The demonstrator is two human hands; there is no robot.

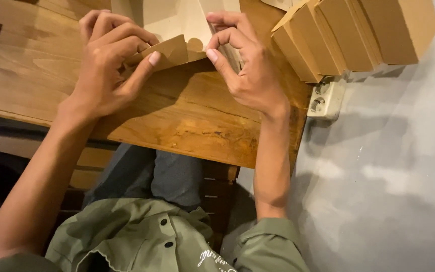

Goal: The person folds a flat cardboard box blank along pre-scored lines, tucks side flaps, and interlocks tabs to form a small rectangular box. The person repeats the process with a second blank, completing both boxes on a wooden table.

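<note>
Head view, looking down: a seated person in an olive green shirt (142,236) folds a flat piece of brown card (177,30) on a wooden bench (187,121). The card lies at the bench's far side, between the two hands, its upper part running out of the top of the frame. A small flap (169,50) with a curved, notched edge stands up from the card's near edge, tilted toward the camera.

Left hand (101,70) rests on the bench just left of the flap, its fingers (127,43) curled over the flap's left end and the thumb stretched out beneath it, tip touching the card. Right hand (250,70) sits just right of it, fingers (225,22) bent and pinching the card's right side, the thumb pointing inward toward the notch. Both hands are clenched on the card; neither is released.

To the right, at the bench's far corner, a row of folded brown boxes (353,35) stands on edge, packed tight together and leaning, well clear of the hands. Just below the boxes, a cream wall socket (325,98) is fixed to the bench's side. A grey floor (388,176) fills the right of the frame. Under the near edge of the bench, the person's grey trousers (172,174) show, with dark wooden slats (217,186) beside the knees.
</note>
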